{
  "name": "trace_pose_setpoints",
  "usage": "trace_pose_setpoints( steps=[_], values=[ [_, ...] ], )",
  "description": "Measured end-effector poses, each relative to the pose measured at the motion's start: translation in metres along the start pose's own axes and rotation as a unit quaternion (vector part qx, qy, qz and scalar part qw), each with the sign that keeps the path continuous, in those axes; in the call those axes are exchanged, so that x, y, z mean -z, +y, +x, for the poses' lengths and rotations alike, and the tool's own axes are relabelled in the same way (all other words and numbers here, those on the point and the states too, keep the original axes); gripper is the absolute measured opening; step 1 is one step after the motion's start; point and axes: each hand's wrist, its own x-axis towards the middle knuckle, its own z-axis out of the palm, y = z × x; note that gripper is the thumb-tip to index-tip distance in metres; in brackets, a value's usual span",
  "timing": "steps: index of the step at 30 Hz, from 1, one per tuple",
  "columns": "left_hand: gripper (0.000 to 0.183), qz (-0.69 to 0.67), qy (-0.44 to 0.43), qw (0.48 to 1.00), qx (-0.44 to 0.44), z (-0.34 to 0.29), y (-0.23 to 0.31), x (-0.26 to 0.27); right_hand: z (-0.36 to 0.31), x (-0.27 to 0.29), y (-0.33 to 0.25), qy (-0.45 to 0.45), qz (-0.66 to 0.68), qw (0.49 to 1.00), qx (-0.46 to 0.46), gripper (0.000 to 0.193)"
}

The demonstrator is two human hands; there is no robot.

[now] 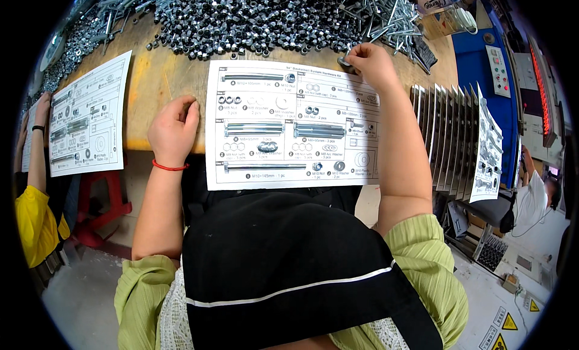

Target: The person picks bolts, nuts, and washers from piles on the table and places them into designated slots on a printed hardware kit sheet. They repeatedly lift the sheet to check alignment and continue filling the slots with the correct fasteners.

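**Here: hands at a hardware layout sheet**

The white layout sheet [294, 124] lies flat on the wooden tabletop [157, 78] — printed with outlined cells, several already carrying bolts, nuts and washers. The right hand [372, 63] pinches a small metal piece [344, 61] at the sheet's upper right edge, beside the heap of nuts [253, 18]. The left hand [174, 130] rests loosely curled, holding nothing, just left of the sheet — a red band [169, 166] circles its wrist.
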Motion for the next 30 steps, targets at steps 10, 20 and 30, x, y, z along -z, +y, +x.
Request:
trace_pose_setpoints(
  steps=[10, 20, 30],
  values=[
    [0.019, -0.008, -0.004, 1.0, 0.012, -0.002, -0.005, -0.004, 0.013, 0.001, -0.02, -0.063, -0.218, 0.966, 0.123, 0.022],
    [0.015, -0.051, -0.035, 0.997, 0.04, 0.002, -0.008, -0.003, -0.023, 0.002, -0.009, 0.04, -0.179, 0.966, 0.183, 0.014],
    [0.023, -0.129, -0.191, 0.942, -0.242, -0.03, 0.126, -0.015, -0.166, -0.026, 0.001, -0.052, -0.161, 0.918, 0.358, 0.017]
  ],
)
